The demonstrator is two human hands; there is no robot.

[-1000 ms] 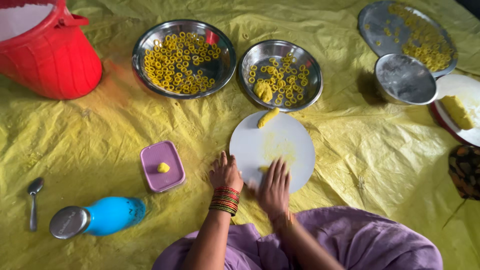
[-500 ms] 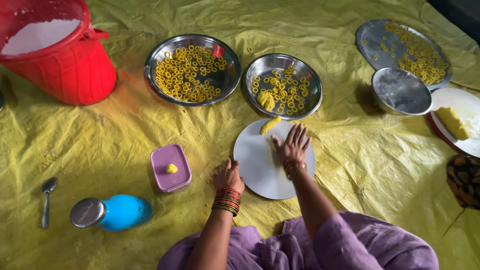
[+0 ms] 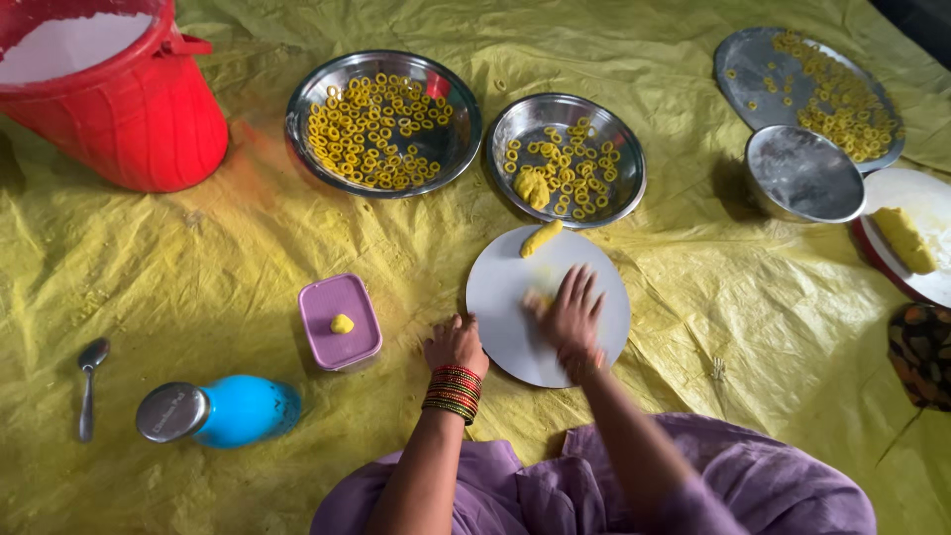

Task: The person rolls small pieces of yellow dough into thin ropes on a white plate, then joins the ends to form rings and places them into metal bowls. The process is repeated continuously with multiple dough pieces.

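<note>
Yellow sheet (image 3: 149, 267) covers the floor. Right hand (image 3: 573, 319), fingers spread flat, presses dough on round white board (image 3: 505, 297); left hand (image 3: 456, 345), curled, steadies its edge. Two steel plates (image 3: 384, 121) hold finished rings; a dough roll (image 3: 541, 238) remains unshaped.

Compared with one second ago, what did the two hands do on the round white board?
The right hand slid up the round white board, then a little back, flat over yellow dough. The left hand stayed fisted at the board's edge. The dough log and steel bowls stayed put.
</note>
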